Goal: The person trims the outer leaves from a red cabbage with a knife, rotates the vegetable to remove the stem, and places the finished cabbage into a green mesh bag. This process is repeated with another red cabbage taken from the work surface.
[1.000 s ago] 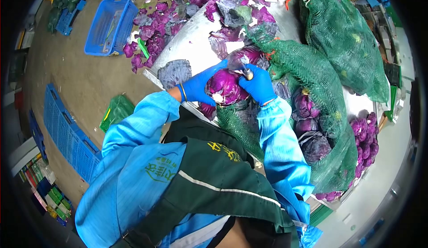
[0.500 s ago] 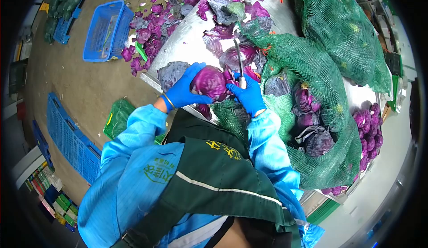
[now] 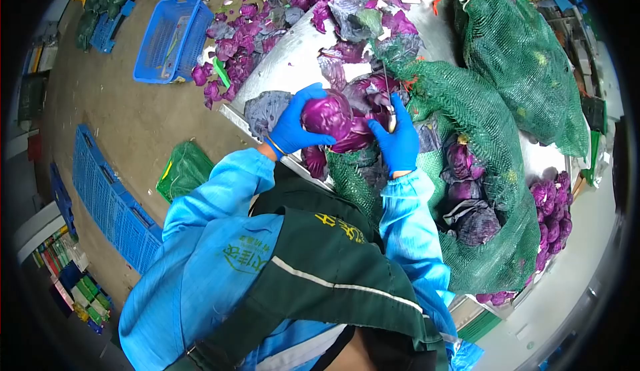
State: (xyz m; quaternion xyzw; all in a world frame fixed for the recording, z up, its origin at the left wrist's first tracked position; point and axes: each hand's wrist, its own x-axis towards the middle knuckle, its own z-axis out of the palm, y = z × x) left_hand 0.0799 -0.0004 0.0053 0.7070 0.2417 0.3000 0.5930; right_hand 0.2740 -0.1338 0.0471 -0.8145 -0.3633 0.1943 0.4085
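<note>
My left hand, in a blue glove, is closed around a shiny purple red cabbage above the near edge of the metal table. My right hand, gloved too, grips a knife by its pale handle, the blade pointing away from me. Between the hands, a peeled-back cabbage leaf lies against the right side of the head, by my right thumb. A dull greyish leaf rests left of my left hand. Close to my right wrist, an opened green mesh sack holds several cabbages.
Loose purple leaves cover the far table and spill toward the floor. A blue crate stands at far left, a blue panel-like crate nearer. A full mesh sack lies at back right; peeled cabbages are piled at the right.
My right hand has moved outward, away from the cabbage, with the knife, and a leaf now shows peeled away from the head. My left hand still holds the cabbage. The whole view has shifted slightly.
</note>
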